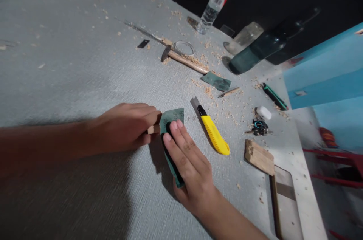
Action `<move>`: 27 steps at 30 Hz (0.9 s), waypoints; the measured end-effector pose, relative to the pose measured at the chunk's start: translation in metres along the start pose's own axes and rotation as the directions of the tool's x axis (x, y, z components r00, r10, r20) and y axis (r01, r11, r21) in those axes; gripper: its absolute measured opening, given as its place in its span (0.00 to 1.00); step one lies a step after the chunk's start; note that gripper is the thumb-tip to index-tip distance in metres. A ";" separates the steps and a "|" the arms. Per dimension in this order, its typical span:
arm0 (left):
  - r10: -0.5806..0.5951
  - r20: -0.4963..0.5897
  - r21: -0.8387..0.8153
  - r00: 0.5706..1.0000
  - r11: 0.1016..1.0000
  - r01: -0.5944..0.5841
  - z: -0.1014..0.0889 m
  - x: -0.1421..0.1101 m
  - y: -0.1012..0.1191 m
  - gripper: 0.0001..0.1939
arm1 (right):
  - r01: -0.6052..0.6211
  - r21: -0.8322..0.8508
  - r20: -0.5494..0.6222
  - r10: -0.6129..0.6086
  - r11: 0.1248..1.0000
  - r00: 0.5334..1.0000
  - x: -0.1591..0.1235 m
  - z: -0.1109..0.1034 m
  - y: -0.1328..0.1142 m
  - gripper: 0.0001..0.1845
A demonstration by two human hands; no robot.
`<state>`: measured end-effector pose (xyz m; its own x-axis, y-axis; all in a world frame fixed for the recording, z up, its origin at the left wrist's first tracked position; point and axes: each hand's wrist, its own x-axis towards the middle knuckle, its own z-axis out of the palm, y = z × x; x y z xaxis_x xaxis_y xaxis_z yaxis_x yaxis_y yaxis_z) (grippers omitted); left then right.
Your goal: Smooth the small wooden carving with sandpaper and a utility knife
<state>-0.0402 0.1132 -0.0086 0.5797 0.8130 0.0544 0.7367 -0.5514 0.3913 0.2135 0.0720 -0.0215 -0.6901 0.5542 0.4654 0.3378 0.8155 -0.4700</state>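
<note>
My left hand [136, 123] is closed round a small piece of wood [153, 130], and only a pale end shows below its fingers. My right hand [191, 160] grips a folded strip of green sandpaper [172, 115], its fingers lying together along the dark side and the thumb underneath. The sandpaper's upper end, with printed letters, meets the left fingertips. Whether it touches the wood is hidden. Just right of both hands lies a yellow utility knife [214, 134] with its blade out.
Beyond lie a hammer [187, 61], another sandpaper piece [217, 81], a pencil stub [229, 92] and wood shavings. A plastic bottle [217, 0], a glass [246, 37] and a dark bottle [255, 53] stand behind. Keys [259, 127] and a wood block [259, 157] are rightward.
</note>
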 end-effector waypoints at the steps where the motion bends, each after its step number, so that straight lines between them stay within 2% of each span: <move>1: -0.006 0.009 -0.021 1.000 1.000 0.006 -0.001 0.000 -0.001 0.08 | -0.015 0.005 -0.001 0.015 1.000 1.000 0.000 0.000 0.000 0.41; 5: -0.001 0.024 -0.035 1.000 0.999 0.002 -0.003 -0.001 -0.002 0.07 | -0.095 0.027 -0.014 0.095 0.995 0.995 0.001 0.001 0.002 0.45; 8: 0.025 -0.004 -0.045 1.000 0.999 -0.025 0.000 -0.002 -0.002 0.08 | -0.124 0.078 -0.041 0.128 0.989 0.991 0.002 0.002 0.004 0.46; 11: 0.034 -0.023 -0.048 0.999 0.998 -0.035 0.003 -0.002 -0.003 0.10 | -0.149 0.128 -0.070 0.159 0.981 0.985 0.001 0.004 0.007 0.45; 15: 0.016 0.009 -0.034 1.000 0.999 -0.015 0.004 -0.003 -0.004 0.08 | -0.218 0.172 -0.091 0.236 0.961 0.967 0.001 0.004 0.010 0.42; 17: 0.008 0.019 -0.031 1.000 0.999 -0.007 0.004 -0.003 -0.004 0.07 | -0.192 0.189 -0.102 0.214 0.963 0.971 0.001 0.002 0.009 0.42; 20: 0.022 0.015 -0.048 1.000 0.999 -0.021 0.003 -0.003 -0.003 0.07 | -0.095 0.172 -0.061 0.107 0.980 0.992 0.002 -0.001 0.006 0.42; 22: 0.036 0.017 -0.049 0.999 0.998 -0.035 0.003 -0.003 -0.004 0.07 | -0.076 0.150 -0.044 0.083 0.986 0.996 0.003 -0.001 0.005 0.43; 27: 0.053 0.006 -0.019 0.999 0.998 -0.053 0.004 -0.003 -0.003 0.09 | -0.220 0.149 -0.110 0.237 0.964 0.965 0.003 0.001 0.007 0.42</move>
<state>-0.0429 0.1113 -0.0134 0.6201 0.7814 0.0701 0.6980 -0.5903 0.4055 0.2127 0.0793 -0.0241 -0.5154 0.7469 0.4202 0.3824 0.6392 -0.6672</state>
